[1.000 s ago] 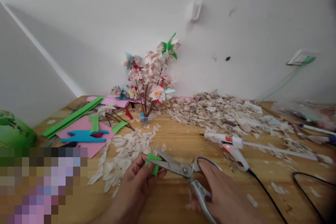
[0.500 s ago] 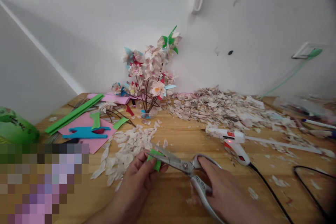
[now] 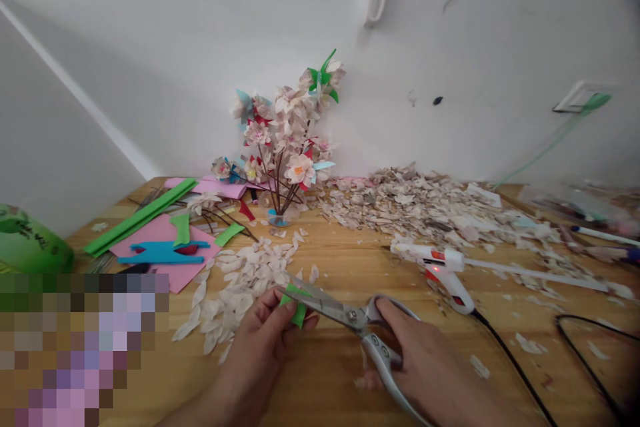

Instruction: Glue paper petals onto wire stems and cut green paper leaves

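Between its thumb and fingers, my left hand (image 3: 265, 340) pinches a small piece of green paper (image 3: 299, 312). My right hand (image 3: 415, 353) grips a pair of metal scissors (image 3: 353, 315) by the handles. The blades point left and lie across the upper part of the green paper, slightly apart. Just beyond my left hand is a spread of pale loose petals (image 3: 250, 267). A white hot glue gun (image 3: 445, 270) with a red light rests to the right of the scissors. Part of my left fingers is hidden behind the paper.
A bunch of handmade flowers (image 3: 293, 140) stands in a small clear cup (image 3: 277, 218) near the wall. Behind the glue gun lies a heap of dried scraps (image 3: 425, 200). At left are pink paper (image 3: 150, 230), blue cut paper (image 3: 165, 253) and green strips (image 3: 145, 217). A black cord (image 3: 510, 360) runs at right.
The scissor blades have closed slightly over the green paper. Both hands have stayed almost in place, and the view has shifted very little.
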`<action>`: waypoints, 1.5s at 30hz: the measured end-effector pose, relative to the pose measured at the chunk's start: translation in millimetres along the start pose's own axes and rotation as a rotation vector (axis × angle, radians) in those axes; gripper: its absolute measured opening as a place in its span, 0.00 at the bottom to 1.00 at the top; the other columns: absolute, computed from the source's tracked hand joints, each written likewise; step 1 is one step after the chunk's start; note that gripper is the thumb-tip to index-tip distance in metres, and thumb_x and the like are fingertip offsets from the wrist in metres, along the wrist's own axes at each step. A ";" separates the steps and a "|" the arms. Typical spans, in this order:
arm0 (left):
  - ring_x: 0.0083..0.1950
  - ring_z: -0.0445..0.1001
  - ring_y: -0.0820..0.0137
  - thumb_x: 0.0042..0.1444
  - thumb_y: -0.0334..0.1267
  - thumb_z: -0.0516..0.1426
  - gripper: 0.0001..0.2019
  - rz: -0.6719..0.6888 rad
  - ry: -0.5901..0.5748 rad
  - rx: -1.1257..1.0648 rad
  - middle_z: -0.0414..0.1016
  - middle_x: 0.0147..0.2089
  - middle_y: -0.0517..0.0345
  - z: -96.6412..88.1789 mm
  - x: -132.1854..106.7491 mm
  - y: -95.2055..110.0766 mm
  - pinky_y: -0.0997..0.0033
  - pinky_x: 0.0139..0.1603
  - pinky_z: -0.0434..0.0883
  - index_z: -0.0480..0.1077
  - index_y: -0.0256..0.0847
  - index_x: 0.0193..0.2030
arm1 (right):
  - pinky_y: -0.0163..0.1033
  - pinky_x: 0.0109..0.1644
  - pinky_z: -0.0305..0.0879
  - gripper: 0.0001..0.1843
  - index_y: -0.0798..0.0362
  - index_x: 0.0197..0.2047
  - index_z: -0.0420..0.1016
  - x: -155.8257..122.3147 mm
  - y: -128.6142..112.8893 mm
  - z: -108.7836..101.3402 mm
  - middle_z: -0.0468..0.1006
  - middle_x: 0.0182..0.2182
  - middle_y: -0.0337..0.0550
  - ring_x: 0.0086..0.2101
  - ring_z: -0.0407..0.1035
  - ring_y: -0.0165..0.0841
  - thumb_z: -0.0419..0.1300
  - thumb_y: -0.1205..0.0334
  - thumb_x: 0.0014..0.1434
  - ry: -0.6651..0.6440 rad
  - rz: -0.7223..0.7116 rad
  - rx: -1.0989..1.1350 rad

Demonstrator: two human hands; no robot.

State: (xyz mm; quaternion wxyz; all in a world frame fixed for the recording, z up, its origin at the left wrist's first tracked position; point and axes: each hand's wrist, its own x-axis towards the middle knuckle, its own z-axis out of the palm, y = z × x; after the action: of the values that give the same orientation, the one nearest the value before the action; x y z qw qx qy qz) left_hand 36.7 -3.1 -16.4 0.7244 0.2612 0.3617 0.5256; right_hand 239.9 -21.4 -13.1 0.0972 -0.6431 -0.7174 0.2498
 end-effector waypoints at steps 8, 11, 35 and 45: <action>0.35 0.72 0.74 0.48 0.33 0.58 0.02 0.006 -0.002 -0.008 0.70 0.27 0.62 -1.0 -2.3 0.5 0.71 0.46 0.68 0.70 0.38 0.27 | 0.35 0.29 0.51 0.18 0.49 0.32 0.59 -1.9 -0.3 0.0 0.74 0.32 0.38 0.30 0.65 0.36 0.62 0.54 0.42 -0.015 0.014 -0.007; 0.35 0.72 0.74 0.47 0.33 0.59 0.02 -0.001 0.002 -0.012 0.71 0.28 0.62 -1.0 -2.1 0.7 0.71 0.45 0.69 0.69 0.38 0.26 | 0.34 0.28 0.50 0.17 0.48 0.32 0.59 -2.6 0.9 0.3 0.74 0.29 0.36 0.29 0.65 0.35 0.62 0.55 0.42 -0.020 0.012 0.002; 0.35 0.71 0.75 0.47 0.34 0.59 0.02 0.002 -0.004 0.005 0.72 0.29 0.61 -2.6 -1.3 -0.4 0.73 0.43 0.70 0.71 0.38 0.28 | 0.35 0.29 0.50 0.18 0.50 0.33 0.60 -1.4 1.6 -0.7 0.73 0.30 0.39 0.29 0.65 0.37 0.62 0.56 0.40 -0.011 0.012 -0.041; 0.35 0.72 0.73 0.46 0.34 0.59 0.03 0.005 0.017 0.012 0.72 0.29 0.59 -0.9 -2.5 1.3 0.69 0.44 0.69 0.71 0.37 0.28 | 0.35 0.31 0.52 0.21 0.50 0.34 0.60 -0.3 -3.6 -2.5 0.71 0.33 0.39 0.31 0.63 0.35 0.63 0.55 0.39 -0.044 -0.007 0.000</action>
State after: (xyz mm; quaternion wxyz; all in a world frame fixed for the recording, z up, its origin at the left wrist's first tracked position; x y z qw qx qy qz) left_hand 34.8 -5.0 -15.3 0.7184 0.2620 0.3704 0.5273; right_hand 238.0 -21.2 -9.1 0.0825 -0.6349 -0.7215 0.2635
